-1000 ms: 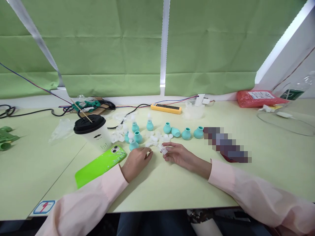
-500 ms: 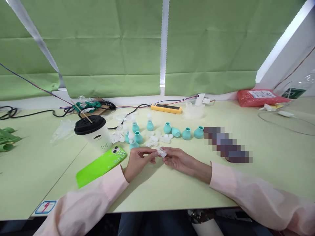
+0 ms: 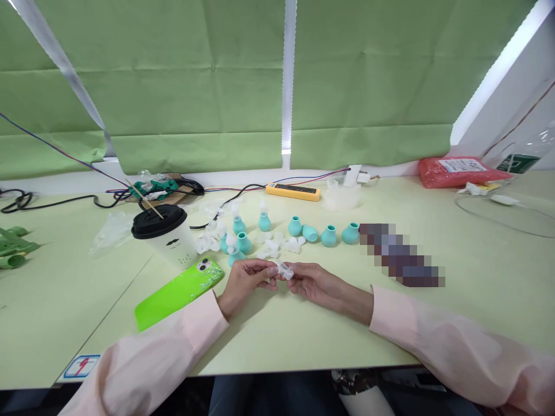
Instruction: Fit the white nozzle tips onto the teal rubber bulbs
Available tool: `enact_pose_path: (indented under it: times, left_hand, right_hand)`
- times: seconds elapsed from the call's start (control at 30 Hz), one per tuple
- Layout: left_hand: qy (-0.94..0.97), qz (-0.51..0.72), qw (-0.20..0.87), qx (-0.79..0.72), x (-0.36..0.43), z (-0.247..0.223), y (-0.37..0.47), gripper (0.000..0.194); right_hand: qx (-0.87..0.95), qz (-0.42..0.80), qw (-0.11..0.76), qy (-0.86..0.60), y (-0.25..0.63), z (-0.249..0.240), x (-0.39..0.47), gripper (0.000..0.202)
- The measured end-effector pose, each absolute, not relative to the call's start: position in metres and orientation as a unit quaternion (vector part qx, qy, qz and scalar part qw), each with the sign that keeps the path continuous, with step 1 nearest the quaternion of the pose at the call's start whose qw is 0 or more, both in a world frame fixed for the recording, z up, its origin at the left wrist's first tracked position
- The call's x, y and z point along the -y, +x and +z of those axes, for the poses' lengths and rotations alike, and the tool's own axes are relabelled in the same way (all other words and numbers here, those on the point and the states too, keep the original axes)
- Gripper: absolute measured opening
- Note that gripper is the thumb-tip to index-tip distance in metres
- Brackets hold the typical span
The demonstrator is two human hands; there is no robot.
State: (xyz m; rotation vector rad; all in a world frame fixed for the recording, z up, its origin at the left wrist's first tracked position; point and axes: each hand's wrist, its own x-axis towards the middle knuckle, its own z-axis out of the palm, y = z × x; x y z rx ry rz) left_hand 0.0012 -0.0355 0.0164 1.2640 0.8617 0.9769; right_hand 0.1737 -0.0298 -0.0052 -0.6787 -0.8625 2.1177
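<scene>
Between my two hands is a small translucent white plastic piece [image 3: 285, 271]; its exact kind is too small to make out. My left hand [image 3: 248, 283] pinches its left side with thumb and fingertips. From the right, my right hand [image 3: 315, 283] grips the same piece, the lower fingers curled. Just beyond the hands lie several loose white plastic pieces [image 3: 272, 247]. Several teal rubber bulbs stand around them, one open-necked bulb [image 3: 328, 236] at the right and another bulb [image 3: 264, 221] with a clear tip on top. A teal bulb [image 3: 309, 233] rests on its side.
A lidded paper cup [image 3: 167, 240] with a stick stands left, beside a bright green phone [image 3: 180, 293]. At the back are a yellow power strip [image 3: 293, 191], a clear plastic bag [image 3: 341, 195], cables and a red package [image 3: 462, 172]. A pixelated patch covers something right of the bulbs.
The white piece has turned slightly between my fingers, and my left fingertips have shifted a little. The bulbs and other things on the table have stayed put.
</scene>
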Motion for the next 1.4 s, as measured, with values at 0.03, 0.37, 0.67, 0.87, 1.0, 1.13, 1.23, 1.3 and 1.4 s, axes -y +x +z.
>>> enact_pose_path:
  times: [0.03,0.37,0.67,0.87,1.0,1.13,1.23,1.3,1.4]
  left_hand:
    - [0.557,0.428,0.604,-0.378,0.036,0.017,0.001,0.021]
    - [0.517,0.408,0.653,-0.374,0.032,0.01,-0.002,0.024]
    - [0.563,0.393,0.623,-0.376,0.033,0.013,-0.002,0.028]
    - [0.578,0.414,0.597,-0.373,0.037,0.015,0.0,0.023]
    - [0.591,0.423,0.58,-0.367,0.037,0.013,0.001,0.021]
    - [0.611,0.448,0.538,-0.37,0.039,0.011,0.004,0.025]
    - [0.615,0.428,0.548,-0.373,0.041,0.012,0.006,0.039]
    - [0.621,0.406,0.56,-0.368,0.042,0.014,0.007,0.041]
    - [0.61,0.401,0.579,-0.362,0.041,0.016,0.006,0.037]
  right_hand:
    - [0.337,0.824,0.371,-0.264,0.174,-0.005,0.03,0.015]
    - [0.351,0.82,0.367,-0.265,0.173,-0.006,0.031,0.014]
    - [0.362,0.823,0.359,-0.252,0.173,-0.004,0.033,0.016]
    - [0.371,0.818,0.356,-0.257,0.171,-0.003,0.035,0.016]
    - [0.364,0.823,0.35,-0.259,0.171,-0.003,0.036,0.015]
    - [0.34,0.838,0.35,-0.243,0.171,-0.003,0.037,0.013]
    - [0.322,0.848,0.355,-0.225,0.171,-0.003,0.038,0.013]
    - [0.329,0.842,0.362,-0.229,0.169,-0.005,0.038,0.013]
    - [0.433,0.788,0.35,-0.262,0.169,-0.006,0.038,0.019]
